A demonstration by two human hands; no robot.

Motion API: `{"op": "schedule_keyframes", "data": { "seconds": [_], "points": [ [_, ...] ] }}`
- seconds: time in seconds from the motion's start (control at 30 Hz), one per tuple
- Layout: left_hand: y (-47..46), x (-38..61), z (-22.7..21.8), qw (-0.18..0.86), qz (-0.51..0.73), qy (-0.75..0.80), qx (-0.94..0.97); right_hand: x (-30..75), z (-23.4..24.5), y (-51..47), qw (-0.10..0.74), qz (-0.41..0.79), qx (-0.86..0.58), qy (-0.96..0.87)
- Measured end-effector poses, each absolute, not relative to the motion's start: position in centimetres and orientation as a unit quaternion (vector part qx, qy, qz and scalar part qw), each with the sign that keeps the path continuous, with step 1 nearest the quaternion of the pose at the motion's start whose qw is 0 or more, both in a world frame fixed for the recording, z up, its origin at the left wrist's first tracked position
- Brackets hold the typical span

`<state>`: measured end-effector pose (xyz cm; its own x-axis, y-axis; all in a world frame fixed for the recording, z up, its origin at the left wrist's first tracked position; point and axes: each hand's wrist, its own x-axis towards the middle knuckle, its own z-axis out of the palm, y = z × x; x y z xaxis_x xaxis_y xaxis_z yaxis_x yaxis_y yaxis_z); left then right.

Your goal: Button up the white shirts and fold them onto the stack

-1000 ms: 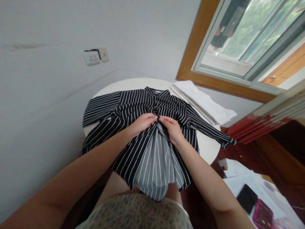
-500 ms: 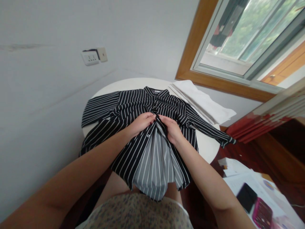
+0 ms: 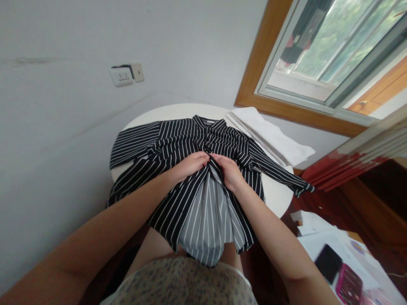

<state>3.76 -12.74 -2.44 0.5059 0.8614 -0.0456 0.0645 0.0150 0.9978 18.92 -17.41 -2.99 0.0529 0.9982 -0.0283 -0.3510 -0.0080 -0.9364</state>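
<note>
A black shirt with white stripes lies front up across a round white table, its collar toward the wall and its hem hanging over the near edge. At the middle of its front, my left hand pinches one front edge. My right hand grips the other edge right beside it, the fingertips of both meeting. Below the hands the front parts, and the grey inner side of the back shows. The sleeves spread out left and right. Whatever button sits between the fingertips is hidden.
Folded white cloth lies at the table's back right, beside the right sleeve. A second surface at lower right holds papers, a dark phone and a pink-edged case. The wall has a socket; a window stands right.
My left hand has shifted slightly, its fingers now curled closer over the front edge, and the button seen below it is covered. The shirt otherwise lies the same.
</note>
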Motion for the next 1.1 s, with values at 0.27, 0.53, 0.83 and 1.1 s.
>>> {"op": "schedule_keyframes", "data": {
  "seconds": [0.27,0.53,0.83,1.1],
  "points": [
    [-12.6,3.6,-2.7,0.626,0.319,0.334,0.628,19.0,-3.5,-17.2,0.611,0.551,-0.414,-0.389],
    [-13.2,3.6,-1.3,0.623,0.32,0.352,0.621,18.8,-3.4,-17.3,0.606,0.402,-0.453,-0.515],
    [-13.2,3.6,-1.4,0.619,0.349,0.334,0.619,18.8,-3.3,-17.4,0.605,0.426,-0.447,-0.503],
    [-12.7,3.4,-2.3,0.541,0.359,0.34,0.68,18.9,-3.4,-17.3,0.599,0.415,-0.456,-0.511]
  ]
}}
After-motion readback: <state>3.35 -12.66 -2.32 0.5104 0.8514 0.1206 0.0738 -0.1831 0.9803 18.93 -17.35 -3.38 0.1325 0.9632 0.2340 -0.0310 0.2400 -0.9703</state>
